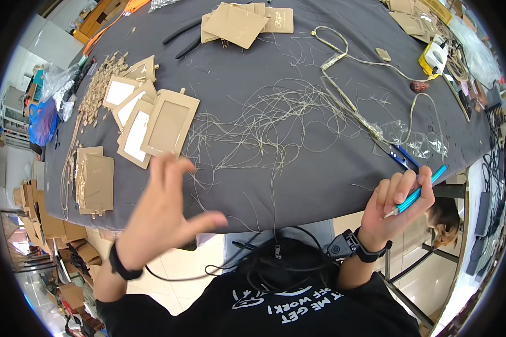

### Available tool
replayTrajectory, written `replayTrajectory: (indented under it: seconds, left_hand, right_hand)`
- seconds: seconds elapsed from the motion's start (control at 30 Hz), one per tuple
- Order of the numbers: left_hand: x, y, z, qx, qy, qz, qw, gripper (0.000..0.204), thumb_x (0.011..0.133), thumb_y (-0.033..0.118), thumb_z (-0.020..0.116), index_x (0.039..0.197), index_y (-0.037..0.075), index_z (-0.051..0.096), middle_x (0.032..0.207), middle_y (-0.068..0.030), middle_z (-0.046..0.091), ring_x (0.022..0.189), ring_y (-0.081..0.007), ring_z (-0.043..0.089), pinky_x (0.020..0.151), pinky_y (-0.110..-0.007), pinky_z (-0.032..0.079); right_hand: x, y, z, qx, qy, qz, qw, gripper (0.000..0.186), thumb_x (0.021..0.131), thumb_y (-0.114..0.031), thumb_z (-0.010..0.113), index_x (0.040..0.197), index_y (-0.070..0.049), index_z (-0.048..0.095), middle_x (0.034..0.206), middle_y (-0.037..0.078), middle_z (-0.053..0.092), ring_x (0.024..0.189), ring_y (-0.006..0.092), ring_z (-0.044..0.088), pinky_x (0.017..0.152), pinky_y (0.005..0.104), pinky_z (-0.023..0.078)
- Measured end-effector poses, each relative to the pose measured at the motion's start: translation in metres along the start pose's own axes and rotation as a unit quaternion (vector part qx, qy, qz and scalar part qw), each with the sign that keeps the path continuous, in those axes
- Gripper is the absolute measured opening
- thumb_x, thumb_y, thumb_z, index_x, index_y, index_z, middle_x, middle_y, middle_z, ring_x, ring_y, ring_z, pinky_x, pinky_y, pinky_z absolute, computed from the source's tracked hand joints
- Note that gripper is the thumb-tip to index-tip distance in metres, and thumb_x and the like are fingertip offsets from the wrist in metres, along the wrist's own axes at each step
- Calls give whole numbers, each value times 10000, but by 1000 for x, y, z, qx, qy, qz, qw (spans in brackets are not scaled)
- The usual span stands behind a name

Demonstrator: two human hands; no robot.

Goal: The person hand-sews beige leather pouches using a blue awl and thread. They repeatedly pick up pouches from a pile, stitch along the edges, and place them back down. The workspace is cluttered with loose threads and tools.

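My left hand (162,209) is open over the near left edge of the table, thumb and fingers apart with nothing between them. Its fingertips overlap the lower edge of a beige card holder (171,121) in the view; whether they touch I cannot tell. That holder lies on a fanned group of similar ones, several with white windows. At the near right, my right hand (392,196) is closed around a bright blue pen-shaped tool (412,196), its thin metal tip pointing down and left. Just beyond that hand lie blue-handled snips (400,157), partly hidden by the fingers.
Loose pale threads (275,121) tangle across the table's middle. More beige holders (97,182) are stacked at left, below a heap of small beige pieces (104,81). Beige cards (236,25) and black handles (188,48) lie at the far side; clear plastic (419,140) at right.
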State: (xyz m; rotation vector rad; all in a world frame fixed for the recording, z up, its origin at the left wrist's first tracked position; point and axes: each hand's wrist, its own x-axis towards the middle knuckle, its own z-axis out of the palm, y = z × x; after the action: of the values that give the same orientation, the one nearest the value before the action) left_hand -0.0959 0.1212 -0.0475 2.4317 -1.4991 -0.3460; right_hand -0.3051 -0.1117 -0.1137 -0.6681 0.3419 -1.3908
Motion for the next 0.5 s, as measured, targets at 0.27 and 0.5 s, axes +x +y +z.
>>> replayTrajectory:
  seconds: [0.27,0.5]
  left_hand:
    - [3,27,56,-11,63,54,996,733,748,545,744,1117,2,417,1279,-294,289,1346,-555,163,1042,-717,138]
    - [72,25,52,65,68,7,996,491,865,346,674,1095,6,404,1298,-288,290,1263,-471,316,1006,-502,354]
  right_hand:
    - [3,0,0,23,3,11,1000,198,1007,-257,339,954,-83,418,499,23,421,299,85,244,257,216,211]
    - [2,0,-6,34,-8,13,999,206,1003,-249,342,1008,-67,439,503,19,413,308,78,250,270,211,204]
